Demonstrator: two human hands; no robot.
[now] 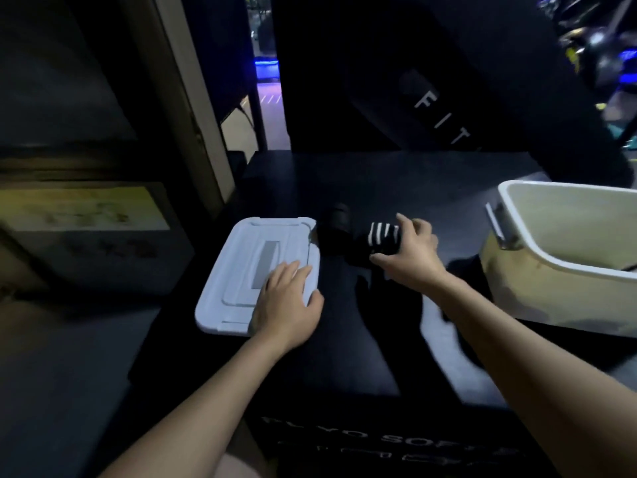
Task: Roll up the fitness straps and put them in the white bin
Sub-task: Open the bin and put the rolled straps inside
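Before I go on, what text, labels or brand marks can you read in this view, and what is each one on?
"FIT": white letters on the dark slanted pad behind the box; further letters are cut off.
"SOF": partly legible white print on the front face of the black box; the letters before it and the line below are too blurred to read.
Yellowish label at left: blurred, unreadable.

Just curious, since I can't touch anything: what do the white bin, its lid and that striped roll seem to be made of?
White bin: likely moulded plastic, smooth rounded walls, somewhat scuffed. Lid under the left hand: the same sort of plastic, matte, with moulded steps. Striped strap roll held by the right hand: seemingly woven fabric, black with white bands; blur leaves this open.
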